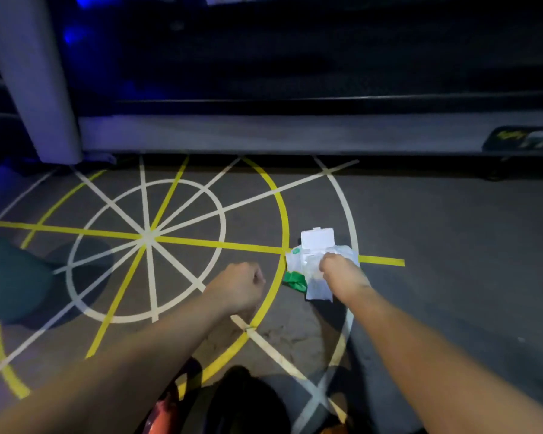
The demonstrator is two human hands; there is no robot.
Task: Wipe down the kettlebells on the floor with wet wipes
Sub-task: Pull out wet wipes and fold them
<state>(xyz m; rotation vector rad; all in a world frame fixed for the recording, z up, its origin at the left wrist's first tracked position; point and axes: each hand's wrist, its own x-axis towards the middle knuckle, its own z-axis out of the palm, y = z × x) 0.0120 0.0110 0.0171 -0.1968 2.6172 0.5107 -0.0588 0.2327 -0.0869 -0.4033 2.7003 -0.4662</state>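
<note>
White wipe (318, 288) pinched in the right hand (339, 269) hangs just off the open pack (317, 242); left hand (237, 285) curled empty alongside, kettlebells (162, 411) apparently nearer the body.

Floor (436, 214) open at centre and right. Far side blocked by machine base (264, 133), grey post (29, 73) far left. Wipes pack (317, 244) lies right of centre.
</note>
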